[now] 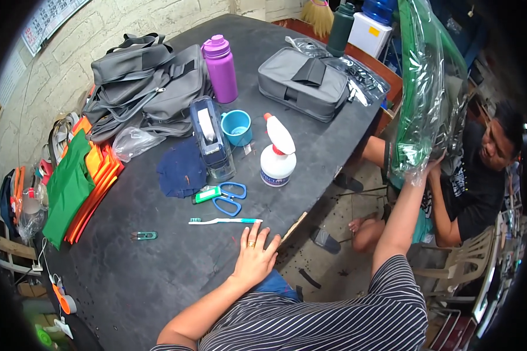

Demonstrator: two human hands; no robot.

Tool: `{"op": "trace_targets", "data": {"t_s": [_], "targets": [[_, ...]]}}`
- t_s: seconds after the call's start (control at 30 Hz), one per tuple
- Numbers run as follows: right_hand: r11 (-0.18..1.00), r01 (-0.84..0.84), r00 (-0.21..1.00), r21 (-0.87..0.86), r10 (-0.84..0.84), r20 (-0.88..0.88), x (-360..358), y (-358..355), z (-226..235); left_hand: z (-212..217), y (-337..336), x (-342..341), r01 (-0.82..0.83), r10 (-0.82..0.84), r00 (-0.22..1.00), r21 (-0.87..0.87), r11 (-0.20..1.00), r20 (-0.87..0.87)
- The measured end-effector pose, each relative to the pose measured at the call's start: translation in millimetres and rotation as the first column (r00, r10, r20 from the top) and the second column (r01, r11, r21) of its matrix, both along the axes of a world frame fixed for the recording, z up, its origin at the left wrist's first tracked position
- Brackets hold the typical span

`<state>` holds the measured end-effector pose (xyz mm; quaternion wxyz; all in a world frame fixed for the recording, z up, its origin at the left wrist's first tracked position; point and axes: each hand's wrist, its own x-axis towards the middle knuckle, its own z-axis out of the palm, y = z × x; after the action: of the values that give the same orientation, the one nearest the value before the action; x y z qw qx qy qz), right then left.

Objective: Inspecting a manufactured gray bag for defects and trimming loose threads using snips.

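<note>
My left hand (255, 253) lies on the front edge of the dark table (158, 281), palm down with fingers spread. Just beyond its fingertips is a toothbrush (225, 221) with a white and teal handle. My right arm stretches out past the table's right side. There my right hand (417, 174) grips the lower end of a tall see-through plastic bag (427, 88) with green material inside; the plastic partly covers the fingers. A seated person's hand (435, 168) is right beside it, close to the same bag.
Blue-handled scissors (227, 199), a green box cutter (207, 195), small thread snips (144, 236), a spray bottle (277, 164), a blue mug (236, 127) and a purple bottle (221, 70) stand or lie on the table. Grey bags (175, 88) and folded green and orange fabric (70, 193) are at left.
</note>
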<state>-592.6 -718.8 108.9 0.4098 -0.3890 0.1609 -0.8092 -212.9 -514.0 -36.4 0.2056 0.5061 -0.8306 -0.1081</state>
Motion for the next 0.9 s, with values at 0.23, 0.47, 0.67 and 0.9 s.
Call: {"op": "trace_targets", "data": {"t_s": [0.23,0.47,0.67,0.9], "targets": [[0.996,-0.033,0.999,0.089,0.036,-0.029,-2,18,-26,9,1,-1,-0.018,0.017,0.999,-0.035,0.999,-0.032],[0.993,-0.045,0.998,0.111,0.051,-0.049,-17,20,-28,30,-61,-71,0.353,-0.421,0.886,-0.304,0.885,-0.194],[0.996,0.007,0.997,0.085,-0.001,-0.073,-63,-16,-18,17,-199,-188,0.322,-0.319,0.947,-0.071,0.944,0.042],[0.925,0.364,0.931,0.104,-0.362,-0.041,-186,-98,-34,-13,-237,-202,0.263,-0.242,0.912,-0.018,0.965,0.331]]}}
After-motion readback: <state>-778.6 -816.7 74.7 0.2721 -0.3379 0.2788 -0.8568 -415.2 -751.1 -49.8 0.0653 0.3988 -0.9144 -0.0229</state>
